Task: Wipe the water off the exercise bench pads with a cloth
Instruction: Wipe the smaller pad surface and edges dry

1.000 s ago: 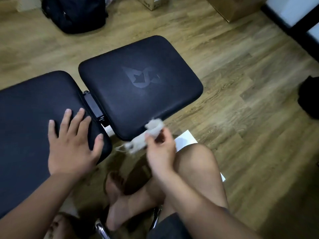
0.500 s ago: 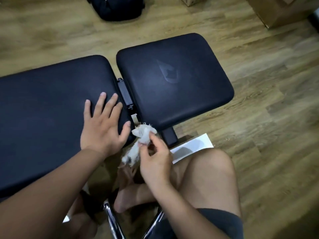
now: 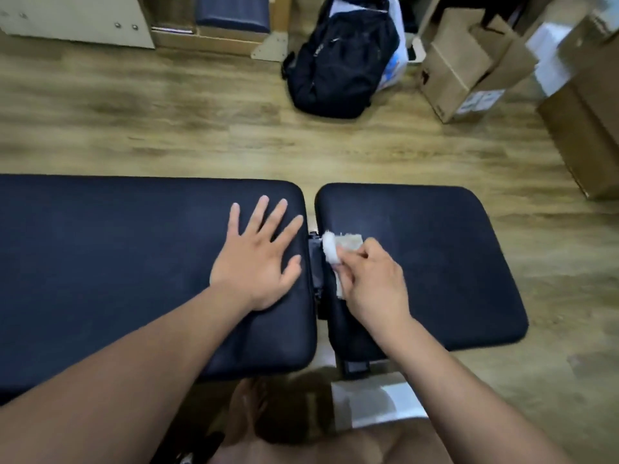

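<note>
Your right hand (image 3: 371,279) pinched the white cloth (image 3: 336,249): judged soft, limp, light; hold it bunched. Beneath the grip, seat pad (image 3: 442,262); left hand (image 3: 258,262) flat, empty.

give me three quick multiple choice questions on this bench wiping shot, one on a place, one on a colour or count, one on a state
1. Where is the cloth?
A. on the floor
B. on the short pad, at its edge by the gap
C. on a cardboard box

2. What colour is the backpack?
A. red
B. black
C. white

3. How is the left hand?
A. flat on the long pad, fingers spread
B. curled round the cloth
C. lifted off the bench

Key:
1 B, the right hand holds it against that pad's left edge.
2 B, it is dark all over.
3 A, it lies palm down with straight fingers.
</note>
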{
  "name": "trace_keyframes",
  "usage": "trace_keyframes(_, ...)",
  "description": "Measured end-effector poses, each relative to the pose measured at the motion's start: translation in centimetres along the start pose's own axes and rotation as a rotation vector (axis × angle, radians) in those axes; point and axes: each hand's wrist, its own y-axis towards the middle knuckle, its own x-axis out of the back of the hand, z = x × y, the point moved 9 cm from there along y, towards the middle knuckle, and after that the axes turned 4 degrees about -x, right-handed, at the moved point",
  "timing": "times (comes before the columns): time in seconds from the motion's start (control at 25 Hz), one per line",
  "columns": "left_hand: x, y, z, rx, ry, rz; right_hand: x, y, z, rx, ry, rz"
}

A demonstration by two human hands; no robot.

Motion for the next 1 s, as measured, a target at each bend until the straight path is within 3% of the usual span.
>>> trace_keyframes(0.12, -0.5, 0.1, -0.3, -0.037, -0.005, -0.012, -2.3, 7.5, 1.1, -0.097, -0.152, 0.172)
trace_keyframes(0.28, -0.1, 0.1, 0.1, -0.03, -0.038, -0.043, -5.5, 14.5, 3.6, -0.079, -0.297, 0.306)
trace_keyframes(0.52, -0.5, 0.1, 0.0, -0.046, -0.064, -0.04, -4.0, 8.5, 3.8, 0.19, -0.476, 0.468)
trace_keyframes(0.72, -0.5, 0.2, 0.0, -0.059, -0.098, -0.033, -6.0, 11.7, 4.4, 0.142, -0.484, 0.457)
trace_keyframes(0.84, 0.0, -0.4, -0.1, -0.042, -0.097, -0.047, -6.3, 15.6, 2.0, -0.074, -0.416, 0.342)
trace_keyframes(1.0, 0.0, 0.5, 0.0, -0.071, -0.083, -0.061, -4.3, 17.9, -11.1, -0.402, -0.174, 0.577)
